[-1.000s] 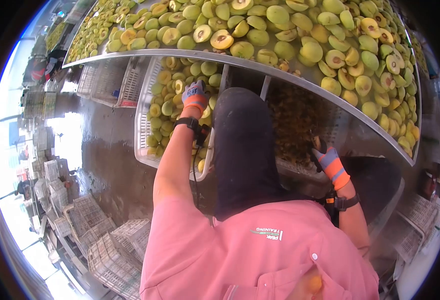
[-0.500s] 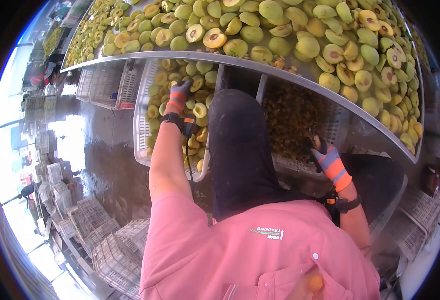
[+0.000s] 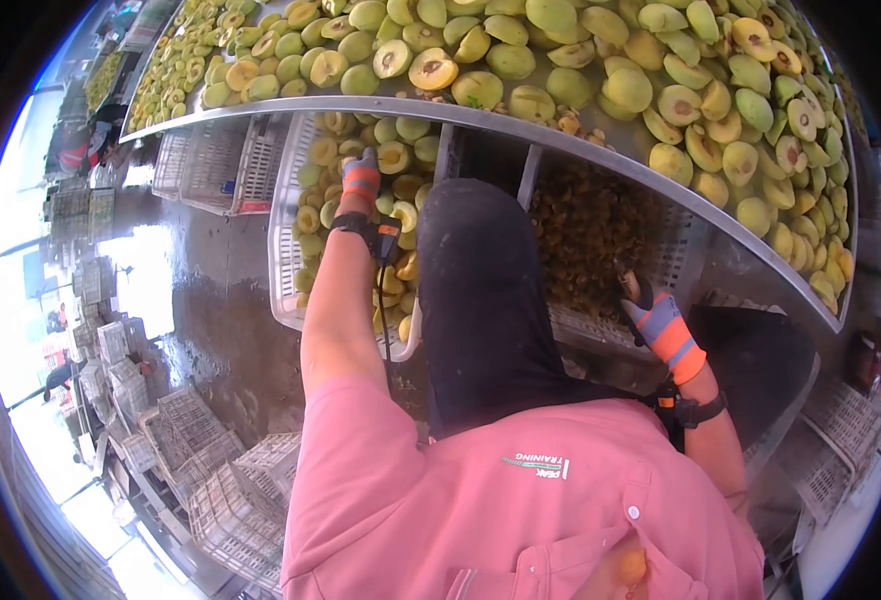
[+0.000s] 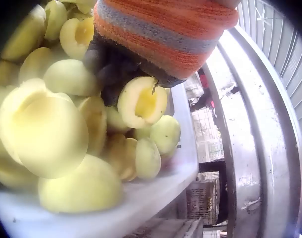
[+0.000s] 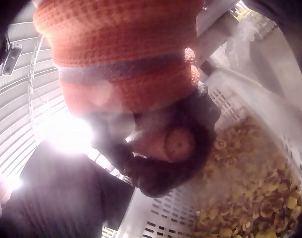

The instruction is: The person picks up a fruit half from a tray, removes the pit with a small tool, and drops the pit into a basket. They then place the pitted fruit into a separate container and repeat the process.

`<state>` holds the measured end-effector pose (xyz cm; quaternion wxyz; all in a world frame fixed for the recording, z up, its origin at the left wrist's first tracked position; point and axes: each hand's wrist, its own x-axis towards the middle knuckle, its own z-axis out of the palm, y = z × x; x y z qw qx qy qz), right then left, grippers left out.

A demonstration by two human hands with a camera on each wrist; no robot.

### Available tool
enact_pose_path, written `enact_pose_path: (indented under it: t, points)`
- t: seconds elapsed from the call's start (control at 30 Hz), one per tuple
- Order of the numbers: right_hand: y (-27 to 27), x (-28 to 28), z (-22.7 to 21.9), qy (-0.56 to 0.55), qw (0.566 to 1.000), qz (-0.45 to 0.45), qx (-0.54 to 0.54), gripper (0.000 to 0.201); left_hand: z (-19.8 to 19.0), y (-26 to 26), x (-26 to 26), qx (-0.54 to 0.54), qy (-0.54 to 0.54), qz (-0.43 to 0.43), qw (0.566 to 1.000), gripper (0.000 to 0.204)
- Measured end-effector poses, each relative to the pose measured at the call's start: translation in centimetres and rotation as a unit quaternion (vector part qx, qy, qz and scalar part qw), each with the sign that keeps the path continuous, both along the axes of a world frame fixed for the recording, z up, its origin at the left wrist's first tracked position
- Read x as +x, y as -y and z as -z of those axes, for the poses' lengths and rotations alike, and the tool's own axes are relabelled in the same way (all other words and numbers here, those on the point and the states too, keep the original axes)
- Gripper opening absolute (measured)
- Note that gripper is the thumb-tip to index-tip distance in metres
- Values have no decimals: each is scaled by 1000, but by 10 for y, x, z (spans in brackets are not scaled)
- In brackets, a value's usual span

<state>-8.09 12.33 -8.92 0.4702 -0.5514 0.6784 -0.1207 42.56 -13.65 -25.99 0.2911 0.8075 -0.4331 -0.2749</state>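
My gloved left hand [image 3: 361, 180] is down among halved yellow-green stone fruit [image 3: 317, 150] in a white plastic crate [image 3: 285, 250]. In the left wrist view, the dark fingers [image 4: 109, 69] point down into the pile, and a pitted half [image 4: 142, 102] sits right under the glove; I cannot tell whether they grip it. My gloved right hand [image 3: 668, 335] grips a tool with a round wooden handle [image 5: 179, 144], held near my right knee. The handle's end shows inside the curled fingers in the right wrist view.
A metal-edged table [image 3: 460, 112] heaped with fruit halves spans the front, above the crates. Beside my knee, a second crate [image 3: 670, 250] holds brown pits and scraps [image 3: 595, 235]. Stacked crates [image 3: 235, 500] stand on the wet floor [image 3: 230, 330] at left.
My left hand has moved left and slightly deeper into the fruit crate, its fingers shifting among the halves. The right hand keeps its grip on the tool, almost still.
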Motion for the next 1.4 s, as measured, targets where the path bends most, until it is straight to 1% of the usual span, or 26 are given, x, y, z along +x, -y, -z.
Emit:
enact_pose_path:
  t: [0.03,0.13,0.2,0.27,0.3,0.37,0.4,0.43,0.47,0.53,0.6,0.67,0.73,0.8,0.83,0.87,0.93,1.0,1.07,1.17,1.23,1.27,1.3,1.33,1.37,1.4]
  points:
    - [0,0,-2,1,1000,1,0,38,12,4,7,4,-8,3,1000,58]
    - [1,2,-11,-2,1000,3,5,37,32,14,11,52,62,-1,997,52]
    - [2,4,-16,0,1000,11,8,37,17,10,19,54,196,167,965,48]
    - [2,6,-23,-4,1000,11,4,36,3,6,15,82,325,311,889,43]
    - [3,8,-28,-8,1000,6,-3,36,-4,5,6,108,386,369,838,41]
    - [3,8,-29,-6,1000,1,-4,35,-21,-1,-15,143,386,322,853,37]
    - [2,6,-25,1,1000,1,1,35,-43,-10,-36,149,320,215,911,36]
    - [2,5,-21,7,1000,2,6,34,-64,-20,-49,152,247,105,951,35]
    - [1,4,-18,11,1000,-3,-10,34,-78,-28,-55,118,268,98,951,35]
    - [0,1,-11,17,999,-2,-43,34,-98,-38,-70,44,306,92,947,35]
    - [1,0,-11,50,996,19,-70,33,-92,-35,-53,-53,224,98,968,32]
    - [1,-3,-19,87,987,67,-116,31,-124,-41,-61,-184,52,129,973,24]
    - [9,-1,-29,142,965,119,-186,27,-219,-65,-127,-214,-106,100,966,18]
    - [16,-2,-37,264,930,172,-189,23,-284,-67,-166,-176,-151,195,953,20]
    - [19,-4,-40,327,906,191,-190,21,-305,-63,-180,-124,-158,254,946,20]
    - [20,-6,-41,367,892,219,-149,20,-320,-55,-196,-106,-117,339,927,23]
    - [20,-7,-42,446,851,270,-63,17,-329,-34,-237,-91,15,435,896,23]
    - [18,-8,-53,463,845,259,-73,16,-316,-13,-284,-118,89,489,860,41]
    - [14,-11,-57,465,845,252,-81,15,-308,-6,-335,-136,223,521,812,57]
    - [11,-20,-60,441,856,254,-89,15,-283,-15,-386,-73,388,526,754,67]
    - [6,-26,-64,410,869,265,-83,15,-278,-15,-394,-76,383,521,759,71]
    - [4,-27,-63,383,883,252,-106,17,-274,-15,-392,-74,381,518,762,73]
    - [4,-29,-62,356,895,238,-127,18,-268,-14,-380,-191,342,511,765,63]
    - [3,-30,-60,329,906,222,-147,20,-266,-7,-365,-127,143,513,837,59]
    - [2,-32,-64,339,901,223,-150,21,-276,-8,-350,-56,-61,487,869,55]
    - [1,-34,-72,350,897,224,-153,21,-290,-16,-343,16,-262,435,861,51]
